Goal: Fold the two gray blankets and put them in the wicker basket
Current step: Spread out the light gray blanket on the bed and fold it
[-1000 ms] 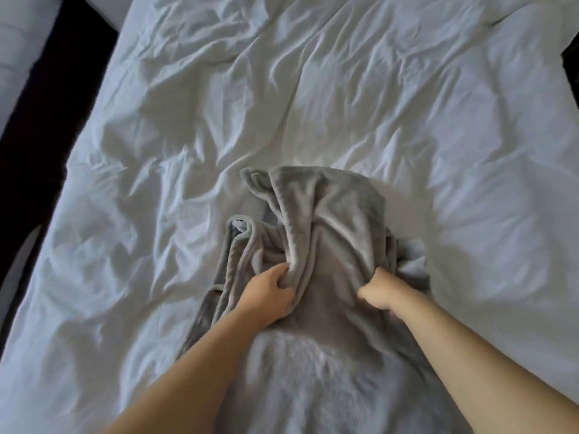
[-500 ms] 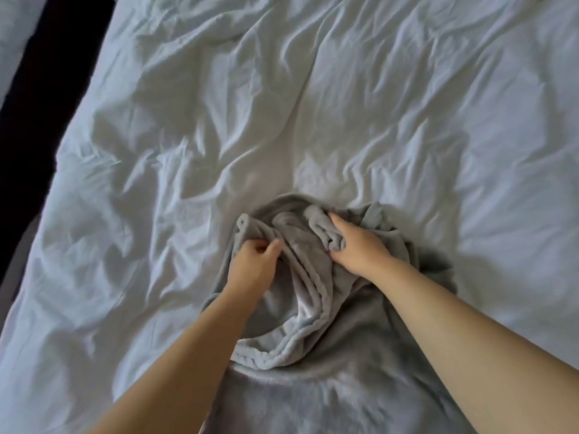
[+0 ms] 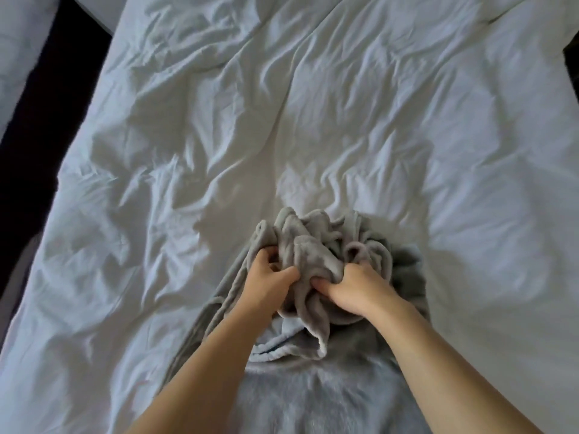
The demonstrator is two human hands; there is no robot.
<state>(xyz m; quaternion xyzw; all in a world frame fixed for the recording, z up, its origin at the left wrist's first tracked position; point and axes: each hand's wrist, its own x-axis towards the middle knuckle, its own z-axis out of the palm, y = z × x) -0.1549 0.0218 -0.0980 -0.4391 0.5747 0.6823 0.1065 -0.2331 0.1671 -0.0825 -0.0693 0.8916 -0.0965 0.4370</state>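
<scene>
- At six o'clock on the white bed (image 3: 188,183) lies a bunched gray blanket (image 3: 313,245).
- Curled fingers (image 3: 263,263) of left hand (image 3: 266,283) and right hand (image 3: 354,289) grip its folds.

On duvet (image 3: 188,151), centre, toward near edge: blanket (image 3: 310,255), bunched. Left hand (image 3: 266,281) on bunch's left side, right hand (image 3: 357,286) on its right, close together. Gap (image 3: 28,151) left of duvet; more bedding (image 3: 18,42) beyond gap.

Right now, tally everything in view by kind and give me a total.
Gray blanket heap: 1, cannot tell whether one blanket or two.
Hands: 2, left hand and right hand, both gripping the heap.
White bed cover: 1.
Total: 4.
</scene>
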